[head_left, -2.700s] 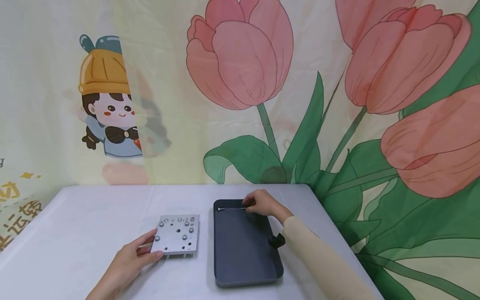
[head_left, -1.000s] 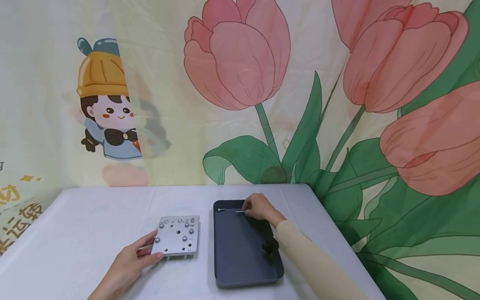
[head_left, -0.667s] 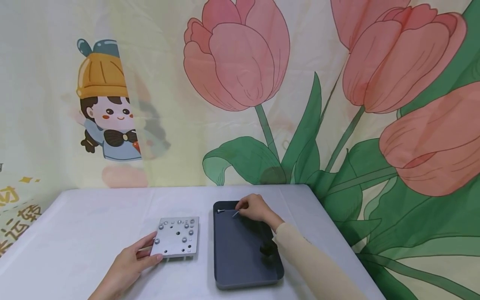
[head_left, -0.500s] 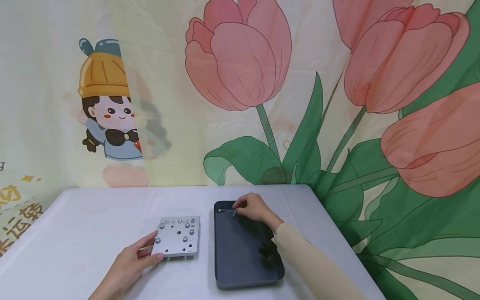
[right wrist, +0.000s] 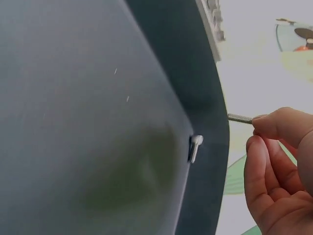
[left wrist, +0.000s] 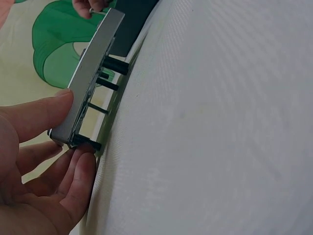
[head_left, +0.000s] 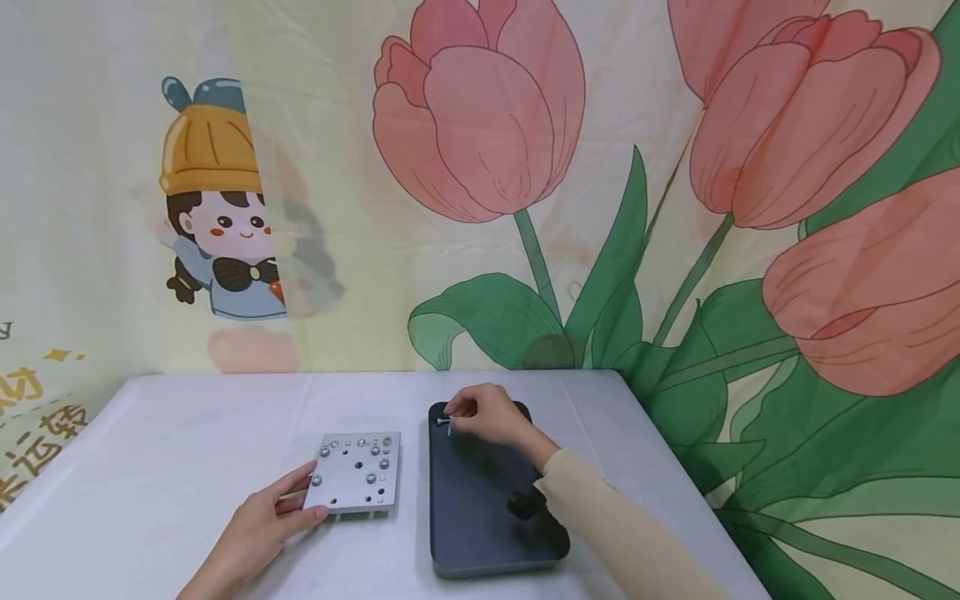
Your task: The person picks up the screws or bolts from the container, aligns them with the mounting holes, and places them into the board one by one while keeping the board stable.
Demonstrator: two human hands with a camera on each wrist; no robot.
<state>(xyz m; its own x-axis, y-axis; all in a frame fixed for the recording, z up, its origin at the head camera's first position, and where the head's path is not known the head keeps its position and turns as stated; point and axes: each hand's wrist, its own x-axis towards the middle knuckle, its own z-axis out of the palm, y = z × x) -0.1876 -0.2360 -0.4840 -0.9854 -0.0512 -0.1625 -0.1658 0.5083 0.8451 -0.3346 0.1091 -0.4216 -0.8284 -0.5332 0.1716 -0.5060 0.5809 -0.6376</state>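
Note:
My left hand (head_left: 258, 521) grips the near left corner of a square metal plate (head_left: 341, 483), thumb on top and fingers underneath. Several bolt heads and open holes dot the plate's upper face. In the left wrist view, screw shanks (left wrist: 116, 64) stick out below it, close to the cloth. Over the far end of a dark tray (head_left: 480, 533), my right hand (head_left: 487, 415) pinches a screw between thumb and fingertips. The right wrist view shows its threaded shank (right wrist: 239, 118) clear of the fingers. Another screw (right wrist: 195, 148) lies in the tray beside its wall.
A white cloth (head_left: 187, 450) covers the table under the plate and tray. Behind the table's far edge hangs a printed backdrop (head_left: 480, 133) with tulips and a cartoon figure. A black wrist camera (head_left: 527, 503) hangs from the right sleeve over the tray.
My right hand has moved left along the tray's far end, close to the lying screw. Its pinched screw has swung from lying sideways to pointing down. The left hand and plate have stayed put.

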